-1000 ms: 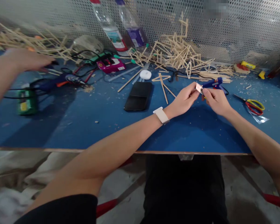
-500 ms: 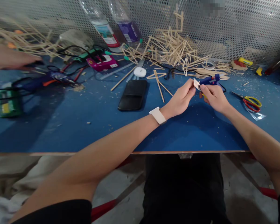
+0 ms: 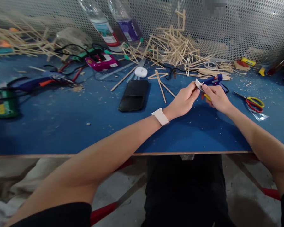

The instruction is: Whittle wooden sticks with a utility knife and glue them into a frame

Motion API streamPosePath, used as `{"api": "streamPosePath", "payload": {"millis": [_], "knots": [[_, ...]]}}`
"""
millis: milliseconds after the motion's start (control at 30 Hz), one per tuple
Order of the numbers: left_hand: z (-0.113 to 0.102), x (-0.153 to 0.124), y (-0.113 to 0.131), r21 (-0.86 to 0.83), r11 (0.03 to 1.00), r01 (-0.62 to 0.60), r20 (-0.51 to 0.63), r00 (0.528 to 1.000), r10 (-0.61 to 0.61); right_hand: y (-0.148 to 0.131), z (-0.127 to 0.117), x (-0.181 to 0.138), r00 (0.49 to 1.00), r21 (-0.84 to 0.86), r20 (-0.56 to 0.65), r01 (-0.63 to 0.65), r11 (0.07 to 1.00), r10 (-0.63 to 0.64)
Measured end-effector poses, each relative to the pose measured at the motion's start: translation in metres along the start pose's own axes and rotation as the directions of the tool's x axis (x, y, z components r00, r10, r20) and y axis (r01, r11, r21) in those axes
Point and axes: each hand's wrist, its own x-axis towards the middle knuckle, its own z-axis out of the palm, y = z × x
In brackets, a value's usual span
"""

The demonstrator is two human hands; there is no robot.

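My left hand (image 3: 185, 97) pinches a small white flat piece (image 3: 198, 84), which sticks up from the fingertips. Opposite it, my right hand (image 3: 218, 98) is closed around a slim yellow-handled tool that looks like a utility knife (image 3: 207, 97). Its thin end meets the white piece between my hands; most of it is hidden by my fingers. Both hands are raised a little over the blue table (image 3: 132, 132). Just behind them lies a blue glue gun (image 3: 213, 80). Scissors (image 3: 253, 103) with red and yellow handles rest to the right.
A black phone (image 3: 133, 95) and a white earbud case (image 3: 141, 72) lie left of my hands. Behind them are piled thin wooden sticks (image 3: 177, 47), two bottles (image 3: 106, 31) and a magenta power strip (image 3: 101, 60). Another blue glue gun (image 3: 30, 82) lies at far left.
Another person's hand at the far left has left the view. My hands stay nearly in place, with slightly more of the yellow handle showing. The view has shifted slightly.
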Motion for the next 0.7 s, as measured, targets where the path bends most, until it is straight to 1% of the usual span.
{"api": "streamPosePath", "payload": {"millis": [167, 267, 567, 700], "knots": [[0.0020, 0.0017, 0.0016, 0.028, 1.000, 0.002, -0.047, 0.999, -0.001, 0.0005, 0.0018, 0.0002, 1.000, 0.040, -0.001, -0.025, 0.999, 0.025], [0.0017, 0.0019, 0.0010, 0.021, 1.000, 0.010, -0.051, 0.999, -0.009, 0.0015, 0.0013, 0.0001, 1.000, 0.046, 0.010, -0.024, 0.999, 0.023], [0.0018, 0.0019, -0.0040, -0.114, 0.991, 0.072, 0.007, 0.997, -0.071, 0.0039, 0.0027, -0.0004, 1.000, 0.003, 0.012, -0.024, 1.000, 0.024], [0.0032, 0.0021, -0.0046, -0.200, 0.968, 0.150, 0.058, 0.988, -0.141, 0.0049, 0.0028, -0.0009, 0.999, -0.033, 0.034, -0.024, 0.999, 0.025]]}}
